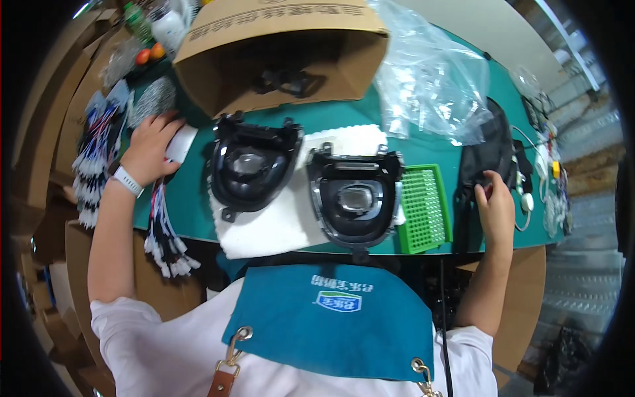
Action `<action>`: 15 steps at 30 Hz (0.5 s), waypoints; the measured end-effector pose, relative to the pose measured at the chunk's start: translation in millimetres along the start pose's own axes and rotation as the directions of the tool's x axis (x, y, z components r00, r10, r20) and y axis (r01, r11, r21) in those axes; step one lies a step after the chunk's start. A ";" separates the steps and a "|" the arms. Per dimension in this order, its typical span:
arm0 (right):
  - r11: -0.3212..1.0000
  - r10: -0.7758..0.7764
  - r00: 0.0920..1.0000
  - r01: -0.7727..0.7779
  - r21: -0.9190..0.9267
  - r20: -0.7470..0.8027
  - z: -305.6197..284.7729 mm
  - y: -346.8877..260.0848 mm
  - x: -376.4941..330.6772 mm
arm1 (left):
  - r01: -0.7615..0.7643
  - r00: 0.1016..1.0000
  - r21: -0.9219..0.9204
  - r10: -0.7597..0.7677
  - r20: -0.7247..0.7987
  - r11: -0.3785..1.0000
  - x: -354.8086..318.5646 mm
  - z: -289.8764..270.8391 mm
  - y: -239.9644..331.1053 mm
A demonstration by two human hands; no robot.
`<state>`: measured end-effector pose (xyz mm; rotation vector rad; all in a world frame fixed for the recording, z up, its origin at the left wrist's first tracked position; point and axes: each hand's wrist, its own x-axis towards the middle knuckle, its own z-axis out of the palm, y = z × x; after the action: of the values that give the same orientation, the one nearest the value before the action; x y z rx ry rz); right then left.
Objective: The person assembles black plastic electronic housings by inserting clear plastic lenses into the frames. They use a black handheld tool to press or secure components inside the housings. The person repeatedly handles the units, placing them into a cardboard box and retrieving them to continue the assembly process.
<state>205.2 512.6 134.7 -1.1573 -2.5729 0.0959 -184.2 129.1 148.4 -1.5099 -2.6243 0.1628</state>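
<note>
— Both hands are out to the sides: the left hand lies spread, fingers loose, on a small white pad at the left of the green table. It pins the pad flat and grips nothing.

— And the right hand?

— Its fingers curl and pinch the edge of a black pouch at the right of the table. I can't tell whether anything small sits between the fingertips.

— Where are the lamp housings?

— Between the hands, on a white foam sheet. The left black housing is just beside the left hand; the right black housing is well apart from the right hand, with a green grid tray touching its right side.

— Which way do they face?

— Lenses up toward the camera. Each runs long from the far edge toward the person, narrower end nearest the apron.

— Anything by the wrist?

— A bundle of wires with white plugs hangs off the table edge just below the left wrist. A cardboard box stands open behind the housings.
</note>
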 end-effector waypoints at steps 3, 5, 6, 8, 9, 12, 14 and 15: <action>0.980 0.171 0.964 -0.145 0.135 -0.205 -12.1 32.4 18.2 | -0.017 0.999 -0.015 0.018 0.036 1.000 4.5 1.5 -5.3; 0.973 0.230 0.943 -0.230 0.029 -0.241 -17.9 65.1 28.4 | -0.059 0.998 -0.014 0.059 -0.036 0.998 4.0 -2.0 -2.9; 0.959 0.256 0.941 -0.276 -0.068 -0.221 -19.8 79.4 31.9 | -0.076 0.994 -0.014 0.075 -0.081 0.997 3.9 -4.4 -0.7; 0.947 0.279 0.957 -0.288 -0.142 -0.083 -12.6 97.4 37.7 | -0.084 0.985 -0.034 0.078 -0.154 0.996 -2.0 -6.6 -3.4; 0.936 0.310 0.949 -0.315 -0.158 -0.056 -10.7 98.2 36.7 | -0.063 0.982 -0.030 0.057 -0.182 0.998 -5.2 -11.8 -3.3; 0.923 0.356 0.933 -0.343 -0.172 0.046 -3.0 87.2 39.5 | -0.028 0.955 -0.022 0.020 -0.295 0.999 -16.1 -15.2 -7.7; 0.936 0.302 0.952 -0.285 -0.208 0.053 9.5 93.7 40.0 | -0.021 0.932 -0.009 0.016 -0.361 1.000 -23.4 -19.9 -11.8; 0.924 0.335 0.937 -0.308 -0.225 0.096 11.6 94.2 42.5 | 0.000 0.926 -0.039 -0.015 -0.377 0.999 -25.2 -20.7 -10.3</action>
<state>242.7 607.9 116.8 -1.7021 -2.5255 -0.0238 -177.3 103.0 169.3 -1.3787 -2.3362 -0.1659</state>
